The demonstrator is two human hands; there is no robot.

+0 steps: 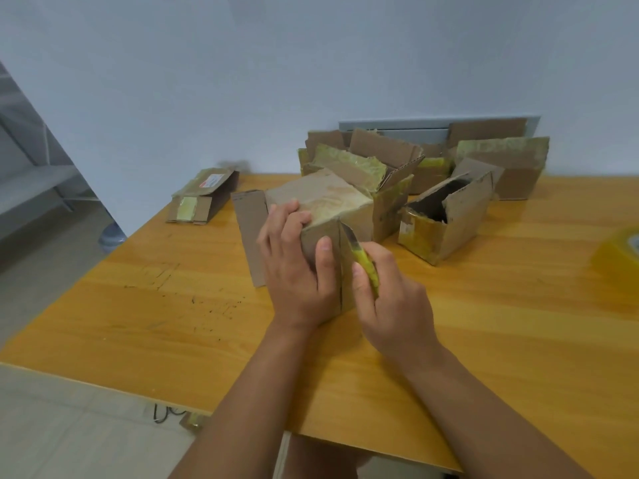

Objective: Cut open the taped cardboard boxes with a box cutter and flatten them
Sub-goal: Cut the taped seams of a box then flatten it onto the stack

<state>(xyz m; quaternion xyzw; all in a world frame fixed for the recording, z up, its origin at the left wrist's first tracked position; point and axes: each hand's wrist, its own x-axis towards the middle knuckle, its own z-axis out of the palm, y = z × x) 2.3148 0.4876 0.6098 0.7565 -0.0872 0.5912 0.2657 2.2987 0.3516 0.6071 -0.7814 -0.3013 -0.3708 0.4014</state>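
A taped cardboard box [321, 198] stands near the middle of the wooden table [166, 305], one flap hanging open on its left. My left hand [294, 267] grips its near corner, fingers over the top edge and thumb on the front face. My right hand [387, 295] holds a yellow box cutter [364, 267], whose blade points up into the vertical seam on the box's front.
Several opened, taped boxes [446, 223] crowd the back of the table by the wall. A flattened box [204, 195] lies at the far left edge. A roll of yellowish tape [619, 250] sits at the right edge. The floor drops off to the left.
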